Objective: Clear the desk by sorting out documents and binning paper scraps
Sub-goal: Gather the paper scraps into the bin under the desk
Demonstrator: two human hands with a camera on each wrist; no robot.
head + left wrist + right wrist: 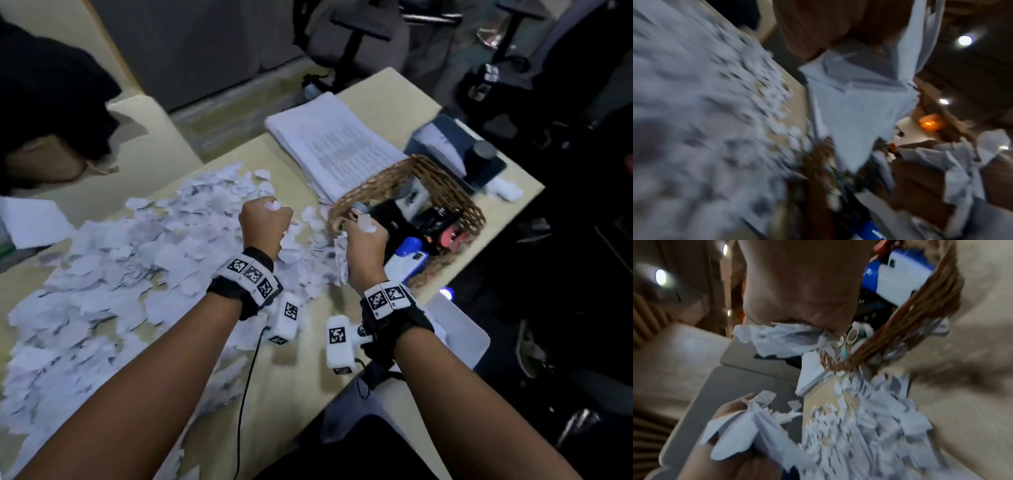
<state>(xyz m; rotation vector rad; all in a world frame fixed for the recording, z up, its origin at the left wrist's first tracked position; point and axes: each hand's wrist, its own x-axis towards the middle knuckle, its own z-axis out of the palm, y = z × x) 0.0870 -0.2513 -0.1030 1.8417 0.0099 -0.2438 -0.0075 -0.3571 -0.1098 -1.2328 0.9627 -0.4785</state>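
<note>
I have my left hand (265,222) and my right hand (363,240) both closed into fists around torn paper scraps (120,274), whose big pile lies left of them and below, light, soft, slipping easily, so I squeeze each bunch at its middle.

A woven wicker basket (455,202) stands at the desk's right edge, holding a blue-and-white object (409,255), a dark device (397,214) and something red (454,236), perhaps a tape dispenser. Behind it lies a dark blue tray (493,171) with a grey cylinder (483,150). Office chairs (356,31) stand beyond.
</note>
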